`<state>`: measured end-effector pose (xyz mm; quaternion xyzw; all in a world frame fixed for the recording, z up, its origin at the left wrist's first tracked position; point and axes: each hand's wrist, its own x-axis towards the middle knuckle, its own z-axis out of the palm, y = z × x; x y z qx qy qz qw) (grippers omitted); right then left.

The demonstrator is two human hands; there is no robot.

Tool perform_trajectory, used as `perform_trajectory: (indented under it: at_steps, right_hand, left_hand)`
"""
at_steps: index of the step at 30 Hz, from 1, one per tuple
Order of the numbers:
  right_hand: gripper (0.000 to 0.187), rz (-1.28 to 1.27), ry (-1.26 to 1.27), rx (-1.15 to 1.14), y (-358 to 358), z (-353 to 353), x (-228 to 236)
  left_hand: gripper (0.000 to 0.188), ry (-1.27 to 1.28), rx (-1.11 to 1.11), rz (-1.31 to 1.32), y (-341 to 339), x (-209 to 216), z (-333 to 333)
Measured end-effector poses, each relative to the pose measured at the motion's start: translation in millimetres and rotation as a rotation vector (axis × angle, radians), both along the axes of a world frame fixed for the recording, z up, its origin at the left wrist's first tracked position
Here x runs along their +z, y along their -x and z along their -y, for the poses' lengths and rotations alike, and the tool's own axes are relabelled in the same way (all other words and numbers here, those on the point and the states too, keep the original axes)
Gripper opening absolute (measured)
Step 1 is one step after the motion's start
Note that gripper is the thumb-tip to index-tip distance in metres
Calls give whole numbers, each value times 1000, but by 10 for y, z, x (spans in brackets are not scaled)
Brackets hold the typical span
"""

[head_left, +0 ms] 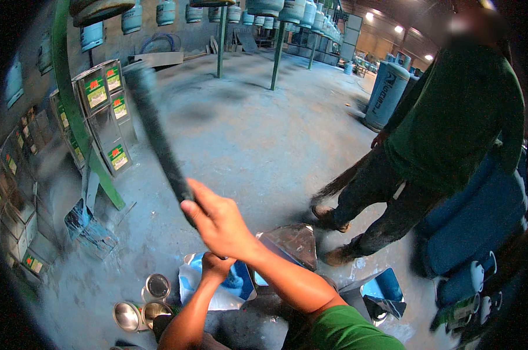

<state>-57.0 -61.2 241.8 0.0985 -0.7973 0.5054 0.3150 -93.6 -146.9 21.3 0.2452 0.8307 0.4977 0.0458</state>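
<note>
At the far left, labelled tins [19,227] stand stacked in the shadow. Next to the right, a green post [71,99] reaches the floor [246,134], with a blue-smeared metal piece [89,227] near its foot. A stack of square tins [103,119] stands just behind the post. Below, three round tins [127,317] sit grouped near my left forearm. Light-blue cylinders [165,11] hang in a row along the top.

The dark bar [156,128] is raised at a slant in front of me — upper end to the left, lower end at my right hand [219,219]. The fingers of that hand are closed around it. My left hand [214,267] is below, partly covered by my right forearm; its fingers look curled, but I cannot tell whether they have hold of anything. Under it is an open container [188,286], blue inside.

To the right, a dark metal container [296,239] stands near a person's shoes. An upright blue cylinder [387,96] stands beyond — and a second open container [392,287], also blue inside, sits nearer me. The person [450,116] wears a green top and dark trousers. Large blue rounded shapes [480,216] occupy the right edge.
</note>
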Motion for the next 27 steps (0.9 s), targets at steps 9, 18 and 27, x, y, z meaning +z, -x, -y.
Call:
perform_trajectory:
  at_steps: [9,18,27]
  right_hand:
    - [44,-4,53,104,-5,-32,-10]
    - [43,-99,-54,217,-76,146,0]
    - [33,-10,47,-62,-28,-55,40]
  left_hand:
    - [34,-33,87,-204,410,-200,147]
    - [35,-258,3,-274,325,-271,-83]
    - [42,-2,-2,-8,92,18,12]
